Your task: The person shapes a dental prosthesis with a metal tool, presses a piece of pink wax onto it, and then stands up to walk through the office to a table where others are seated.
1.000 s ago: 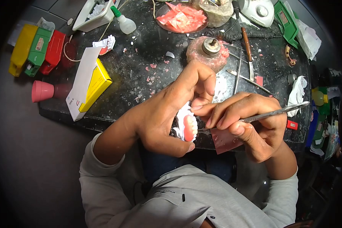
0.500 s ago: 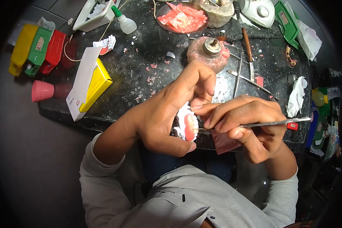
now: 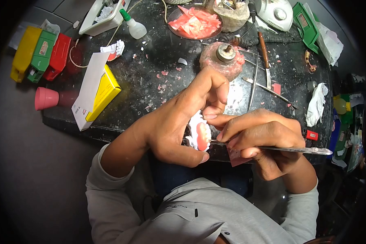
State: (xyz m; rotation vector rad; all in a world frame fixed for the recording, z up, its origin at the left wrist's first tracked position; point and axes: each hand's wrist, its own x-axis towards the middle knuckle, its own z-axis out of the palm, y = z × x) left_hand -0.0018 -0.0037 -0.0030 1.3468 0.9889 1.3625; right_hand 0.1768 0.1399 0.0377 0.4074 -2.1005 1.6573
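In the head view, my left hand (image 3: 177,118) grips a white dental model (image 3: 194,126) between thumb and fingers, over the table's front edge. Pink wax and a row of pale teeth (image 3: 202,136) sit on the model. My right hand (image 3: 268,140) is closed round a thin metal carving tool (image 3: 309,150), whose tip meets the model at the teeth. The tool's handle sticks out to the right. A fingertip of my right hand lies beside the model's upper end. A pink wax sheet (image 3: 240,157) lies partly under my right hand.
A burner (image 3: 227,53) crusted with pink wax stands beyond my hands. A wooden-handled knife (image 3: 264,51) and metal tools lie right of it. A yellow box (image 3: 103,91), a pink cup (image 3: 46,98), a dropper bottle (image 3: 134,28) and a plate of wax pieces (image 3: 195,22) stand around.
The handle end of the tool has swung down toward me, and my right hand has tilted with it. My left hand and the model have hardly moved.
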